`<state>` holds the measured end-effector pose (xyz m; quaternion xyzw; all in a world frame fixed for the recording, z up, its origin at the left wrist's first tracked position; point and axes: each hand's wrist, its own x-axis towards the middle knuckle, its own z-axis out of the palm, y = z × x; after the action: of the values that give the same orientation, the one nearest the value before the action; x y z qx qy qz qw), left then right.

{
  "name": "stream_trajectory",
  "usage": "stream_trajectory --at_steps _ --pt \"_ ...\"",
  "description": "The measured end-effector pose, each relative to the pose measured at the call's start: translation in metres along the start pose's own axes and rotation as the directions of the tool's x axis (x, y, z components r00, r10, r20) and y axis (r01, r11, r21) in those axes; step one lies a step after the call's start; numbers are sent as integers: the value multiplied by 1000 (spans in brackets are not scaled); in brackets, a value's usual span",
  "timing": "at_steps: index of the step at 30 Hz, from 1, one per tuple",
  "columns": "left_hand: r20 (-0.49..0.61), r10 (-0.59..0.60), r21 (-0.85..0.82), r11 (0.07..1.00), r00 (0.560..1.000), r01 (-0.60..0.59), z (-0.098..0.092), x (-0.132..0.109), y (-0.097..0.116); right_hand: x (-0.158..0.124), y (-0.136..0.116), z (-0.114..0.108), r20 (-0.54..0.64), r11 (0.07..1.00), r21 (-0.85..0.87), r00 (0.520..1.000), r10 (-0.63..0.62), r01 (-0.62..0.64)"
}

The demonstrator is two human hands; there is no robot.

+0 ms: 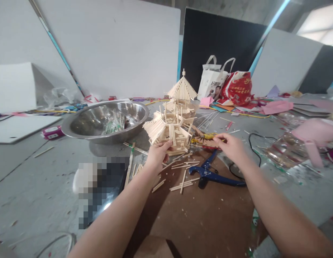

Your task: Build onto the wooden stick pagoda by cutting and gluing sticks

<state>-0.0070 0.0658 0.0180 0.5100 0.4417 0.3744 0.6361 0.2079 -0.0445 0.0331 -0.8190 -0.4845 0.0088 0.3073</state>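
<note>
A pagoda model made of thin wooden sticks stands upright on a brown board, with a pointed roof on top. My left hand is at the model's lower front, thumb and fingers closed against its edge. To the right of the model, my right hand pinches the end of a small yellow tool that looks like a hot glue gun. Its far side is partly hidden among scraps. Blue cutting pliers and several loose sticks lie on the board between my arms.
A steel basin with bagged sticks stands at left, behind a dark, partly pixelated device. A black cable and a clear plastic jug are at right. A white bag and a red bag stand behind.
</note>
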Motion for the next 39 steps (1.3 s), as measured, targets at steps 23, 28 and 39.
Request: stream_trajectory --at_steps 23,28,39 --pt "-33 137 76 988 990 -134 -5 -1 -8 46 67 4 222 981 -88 957 187 -172" --pt "-34 155 80 985 987 -152 -5 0 -10 37 51 -15 376 747 539 905 200 -389" --pt "-19 149 99 984 989 -147 -7 1 -13 30 -16 -44 404 627 724 913 -47 -288"
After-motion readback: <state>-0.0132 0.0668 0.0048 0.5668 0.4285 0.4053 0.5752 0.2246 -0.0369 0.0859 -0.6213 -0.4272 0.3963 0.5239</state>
